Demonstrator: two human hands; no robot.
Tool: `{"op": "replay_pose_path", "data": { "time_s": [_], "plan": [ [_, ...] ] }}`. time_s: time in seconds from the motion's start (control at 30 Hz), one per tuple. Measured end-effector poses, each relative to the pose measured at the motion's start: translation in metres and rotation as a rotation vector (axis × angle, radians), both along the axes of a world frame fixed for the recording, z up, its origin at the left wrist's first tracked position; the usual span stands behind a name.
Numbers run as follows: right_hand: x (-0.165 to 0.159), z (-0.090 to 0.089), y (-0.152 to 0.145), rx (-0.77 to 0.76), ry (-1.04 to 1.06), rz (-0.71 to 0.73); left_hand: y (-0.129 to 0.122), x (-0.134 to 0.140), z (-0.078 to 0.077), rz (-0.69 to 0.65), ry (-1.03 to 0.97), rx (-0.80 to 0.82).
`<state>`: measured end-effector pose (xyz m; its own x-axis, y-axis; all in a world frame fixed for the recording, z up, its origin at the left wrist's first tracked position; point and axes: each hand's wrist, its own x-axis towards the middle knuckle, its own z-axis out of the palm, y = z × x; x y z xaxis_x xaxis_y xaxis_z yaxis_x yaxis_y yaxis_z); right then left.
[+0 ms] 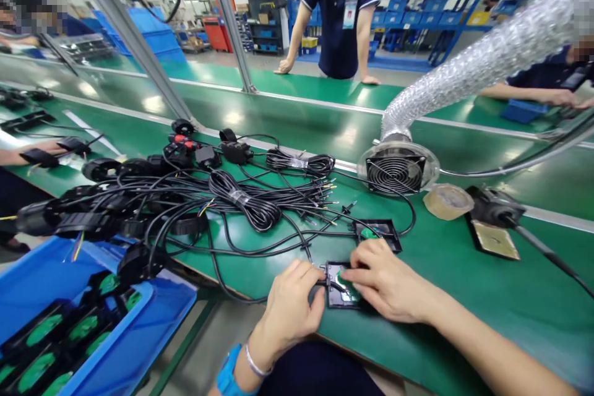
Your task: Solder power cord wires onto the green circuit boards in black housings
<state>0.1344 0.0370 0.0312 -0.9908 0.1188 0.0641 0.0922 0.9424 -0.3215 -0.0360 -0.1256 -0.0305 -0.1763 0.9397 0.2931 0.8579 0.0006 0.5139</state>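
A green tabletop (533,303) fills most of the frame, with a silver duct (477,55) and its fan at upper right and a blue bin (171,308) at lower left. A heap of black cables (245,198) sprawls across the middle left, its bare wire tips pointing right. At lower center, two bare hands meet over a small open black case (331,298) lying on the tabletop near its front edge. The left hand (292,300) is curled, thumb and fingers nearly closed, apparently pinching a cable (337,286) where it enters the case's left side. The right hand (390,281) is half open, fingers bent down into the case beside a green part (341,275); whether it grips anything there cannot be told. A second open case (392,238) sits just beyond. Good work here would likely mean the left hand keeping the cable straight and still at the entry, the right hand pressing lightly with its fingertips rather than its palm, the case flat throughout, and loose cables kept from tugging or snagging.
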Motion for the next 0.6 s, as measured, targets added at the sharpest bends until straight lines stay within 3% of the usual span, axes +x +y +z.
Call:
{"op": "replay_pose_path", "data": {
  "time_s": [0.1,0.23,0.4,0.6],
  "plan": [
    [0.024,0.003,0.028,0.061,0.095,-0.138,0.003,-0.003,0.003,-0.022,-0.013,0.045],
    [0.041,-0.002,0.059,0.083,-0.009,-0.278,0.016,-0.005,0.017,-0.173,-0.045,0.129],
    [0.032,-0.011,0.069,0.030,-0.069,-0.282,0.049,-0.007,0.020,-0.290,0.126,0.016],
    [0.031,-0.001,0.070,-0.112,-0.065,-0.221,0.071,-0.007,0.017,-0.207,0.192,-0.029]
  ]
}}
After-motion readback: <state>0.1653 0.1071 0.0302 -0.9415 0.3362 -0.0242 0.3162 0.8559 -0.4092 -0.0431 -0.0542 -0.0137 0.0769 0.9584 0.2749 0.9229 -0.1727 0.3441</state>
